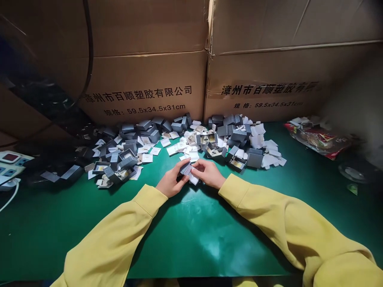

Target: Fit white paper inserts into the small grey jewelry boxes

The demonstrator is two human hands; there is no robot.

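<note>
My left hand (172, 181) and right hand (208, 173) pinch a grey box (186, 168) between them, in front of the pile (237, 135) on the worktop (191, 239). The white paper (194, 180) by it could slip away if I hold too loosely — or a bump could topple the pile.

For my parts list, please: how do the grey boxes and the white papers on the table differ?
The grey boxes are dark; the white papers are much lighter. The boxes are block-shaped, some open; the papers look thin and flat. Both lie mixed in heaps on the green table.
</note>
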